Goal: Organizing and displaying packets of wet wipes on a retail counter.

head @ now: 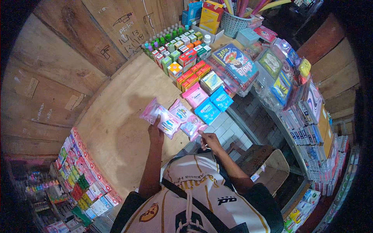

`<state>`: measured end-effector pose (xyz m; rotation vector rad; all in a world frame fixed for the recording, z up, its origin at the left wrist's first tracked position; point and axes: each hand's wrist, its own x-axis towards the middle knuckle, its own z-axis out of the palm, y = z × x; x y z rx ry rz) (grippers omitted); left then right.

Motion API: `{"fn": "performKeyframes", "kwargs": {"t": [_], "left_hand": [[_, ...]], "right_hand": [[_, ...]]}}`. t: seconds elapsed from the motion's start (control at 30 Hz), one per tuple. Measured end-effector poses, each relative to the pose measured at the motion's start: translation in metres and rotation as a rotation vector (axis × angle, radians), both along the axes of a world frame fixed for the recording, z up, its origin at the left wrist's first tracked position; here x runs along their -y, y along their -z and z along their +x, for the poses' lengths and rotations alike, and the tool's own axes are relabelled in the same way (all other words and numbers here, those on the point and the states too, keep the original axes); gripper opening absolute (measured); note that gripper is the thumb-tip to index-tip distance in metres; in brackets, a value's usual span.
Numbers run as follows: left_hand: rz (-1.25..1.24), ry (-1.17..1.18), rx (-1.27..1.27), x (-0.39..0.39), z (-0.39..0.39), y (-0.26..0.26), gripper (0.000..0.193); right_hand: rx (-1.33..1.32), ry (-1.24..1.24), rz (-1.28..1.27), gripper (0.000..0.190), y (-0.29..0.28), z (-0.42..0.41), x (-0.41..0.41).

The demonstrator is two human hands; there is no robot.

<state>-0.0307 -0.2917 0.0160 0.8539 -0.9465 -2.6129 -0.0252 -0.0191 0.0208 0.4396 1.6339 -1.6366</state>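
Note:
My left hand (156,132) grips a pink-and-white Kodomo Baby soft packet (163,120), thumb on top, above the plywood counter (122,116). Just right of it, a second Kodomo Baby packet (188,118) lies slanted near the counter's edge. The fingertips of my right hand (211,142) pinch its near pink corner. Beyond this packet sit a pink soft pack (195,95), a blue soft pack (207,112) and another blue soft pack (222,99), side by side.
Small medicine-like boxes (186,59) and capped bottles (166,38) stand in rows at the back. A plastic basket (234,24) holds rolls. Stacked books (314,139) line the right side. Hanging sachets (78,174) are at left. A wooden drawer (269,171) lies low on the right.

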Motion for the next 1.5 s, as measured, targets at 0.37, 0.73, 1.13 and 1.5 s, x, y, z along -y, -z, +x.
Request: {"fn": "performKeyframes", "kwargs": {"t": [0.37,0.73,1.13,1.5], "left_hand": [[-0.009,0.159,0.016,-0.066,0.025,-0.050,0.040],[-0.700,0.844,-0.119,-0.038,0.013,-0.085,0.039],[-0.922,1.752,-0.067,-0.032,-0.038,-0.111,0.042],[-0.645,0.608,0.288,-0.009,0.021,-0.035,0.040]], "right_hand": [[-0.133,-0.178,-0.362,0.048,-0.046,0.008,0.022],[-0.447,-0.027,-0.336,0.048,-0.064,-0.019,0.006],[-0.763,-0.492,0.108,0.045,-0.084,-0.039,0.006],[-0.672,-0.081,0.242,0.050,-0.050,-0.002,0.008]]}}
